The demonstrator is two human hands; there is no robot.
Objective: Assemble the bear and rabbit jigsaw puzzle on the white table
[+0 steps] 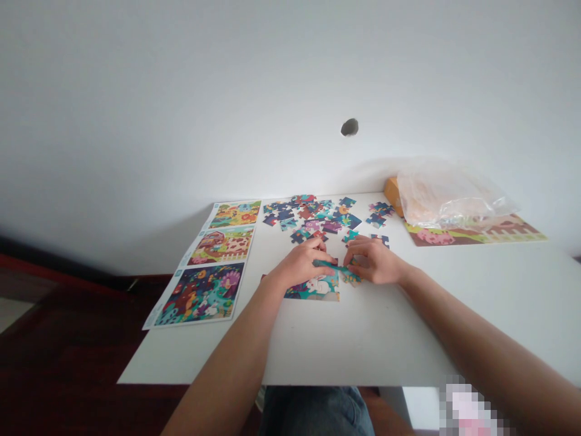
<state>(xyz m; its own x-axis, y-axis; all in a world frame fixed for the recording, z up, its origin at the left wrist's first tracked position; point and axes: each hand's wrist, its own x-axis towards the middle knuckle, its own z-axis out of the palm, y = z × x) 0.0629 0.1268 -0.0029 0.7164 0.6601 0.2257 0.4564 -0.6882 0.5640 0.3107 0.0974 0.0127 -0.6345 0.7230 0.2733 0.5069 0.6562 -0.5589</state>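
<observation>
A partly joined jigsaw puzzle (318, 289) with a white rabbit lies flat on the white table. My left hand (306, 263) rests on its upper part, with thumb and fingers spread over the pieces. At its right side, my right hand (374, 260) has its fingers curled down around a teal puzzle piece (350, 277) with orange leaf marks. That piece is tilted against the joined part; whether its edge has locked in is too small to tell. Loose puzzle pieces (313, 225) are scattered just beyond both hands.
A picture sheet (206, 266) with three printed scenes lies at the left. Toward the right back, a clear plastic bag (449, 197) sits by an orange box (393, 195) and over a farm puzzle (476, 233). The wall (290, 91) borders the table's far edge.
</observation>
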